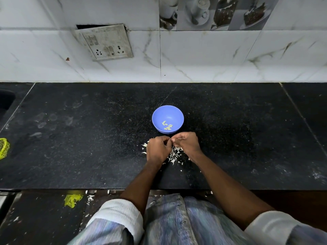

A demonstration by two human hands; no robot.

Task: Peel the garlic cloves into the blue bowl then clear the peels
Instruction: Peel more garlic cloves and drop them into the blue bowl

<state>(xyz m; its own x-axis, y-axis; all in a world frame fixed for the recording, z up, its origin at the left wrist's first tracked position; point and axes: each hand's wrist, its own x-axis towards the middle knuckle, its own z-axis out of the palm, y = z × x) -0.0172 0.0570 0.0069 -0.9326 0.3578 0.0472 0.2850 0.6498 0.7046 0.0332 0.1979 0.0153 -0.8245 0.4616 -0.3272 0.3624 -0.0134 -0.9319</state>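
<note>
A blue bowl (167, 114) stands on the black counter and holds several peeled garlic cloves (167, 126). Just in front of it my left hand (157, 149) and my right hand (186, 143) meet, fingers curled together around something small that the fingers hide. Under and between both hands lies a scatter of white garlic peels (174, 154) on the counter.
The black stone counter (88, 138) runs to a tiled wall with a switch plate (104, 42). A yellow mesh bag (3, 148) lies at the far left edge, and another yellow mesh piece (72, 199) lies on the floor below the counter's front edge.
</note>
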